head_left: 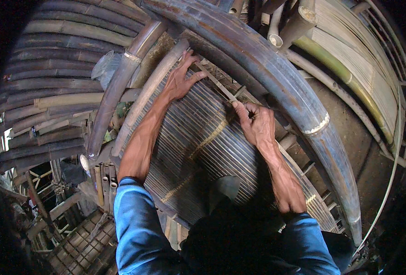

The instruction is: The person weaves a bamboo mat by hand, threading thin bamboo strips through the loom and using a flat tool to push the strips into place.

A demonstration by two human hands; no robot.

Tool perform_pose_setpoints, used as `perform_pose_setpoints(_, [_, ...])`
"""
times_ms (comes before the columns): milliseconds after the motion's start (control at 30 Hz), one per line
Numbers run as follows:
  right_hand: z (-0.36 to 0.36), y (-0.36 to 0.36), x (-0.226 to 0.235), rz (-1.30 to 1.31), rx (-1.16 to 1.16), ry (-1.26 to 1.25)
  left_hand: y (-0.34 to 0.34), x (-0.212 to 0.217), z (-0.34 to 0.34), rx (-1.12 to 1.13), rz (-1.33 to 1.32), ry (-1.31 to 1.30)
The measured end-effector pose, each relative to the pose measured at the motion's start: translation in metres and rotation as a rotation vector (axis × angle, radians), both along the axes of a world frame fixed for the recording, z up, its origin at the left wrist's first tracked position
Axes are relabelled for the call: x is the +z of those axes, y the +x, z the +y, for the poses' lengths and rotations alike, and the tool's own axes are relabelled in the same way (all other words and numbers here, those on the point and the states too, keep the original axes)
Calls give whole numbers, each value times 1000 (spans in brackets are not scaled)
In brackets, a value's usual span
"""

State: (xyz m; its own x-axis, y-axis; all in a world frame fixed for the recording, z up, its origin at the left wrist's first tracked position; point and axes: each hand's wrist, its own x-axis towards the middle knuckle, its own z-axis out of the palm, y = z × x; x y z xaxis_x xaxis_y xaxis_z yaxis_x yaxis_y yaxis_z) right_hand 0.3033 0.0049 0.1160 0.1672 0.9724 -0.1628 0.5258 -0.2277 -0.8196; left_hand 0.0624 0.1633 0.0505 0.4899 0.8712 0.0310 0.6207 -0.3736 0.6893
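A mat of thin bamboo slats [198, 146] lies in front of me, bound by pale cross ties. My left hand [181, 79] rests at its far edge, fingers spread on the end of a thin bamboo strip [216, 82] and on the pole beside it. My right hand [254, 121] pinches the same strip nearer to me, thumb and fingers closed on it. The strip runs slantwise between the two hands along the mat's far edge.
A thick dark bamboo pole [276, 78] arcs over the mat's far and right side. Stacked bamboo poles [51, 78] fill the left. Pale split strips [359, 59] lie bundled at the upper right. Short cut bamboo tubes [104, 183] and a lattice panel [81, 247] sit at the lower left.
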Motion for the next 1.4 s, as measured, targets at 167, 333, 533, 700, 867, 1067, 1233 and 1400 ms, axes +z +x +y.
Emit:
perform_pose_setpoints(167, [-2,2,0,-68,13,50,2,-3,4,-18,-8,-24])
perform_pose_setpoints(333, [-1,-2,3,-32,-9,86,0,-6,5,-23,-10,-12])
perform_pose_setpoints(533, [-1,0,4,-54,-12,49,3,-2,5,-24,-10,-62])
perform_pose_setpoints(700, [-1,1,10,-49,-19,-3,6,-3,7,-58,-26,-193])
perform_pose_setpoints(867, [0,0,8,-33,-4,-28,4,-13,2,-25,-74,-138])
perform_pose_setpoints(1067, [-2,-5,-1,-19,39,-104,-20,-14,-4,-30,106,-17])
perform_pose_setpoints(1233, [-5,9,-16,-155,62,-36,-13,-8,-5,-51,233,68])
perform_pose_setpoints(1400, [-26,34,-32,-222,-6,-40,3,-18,-24,-128,351,244])
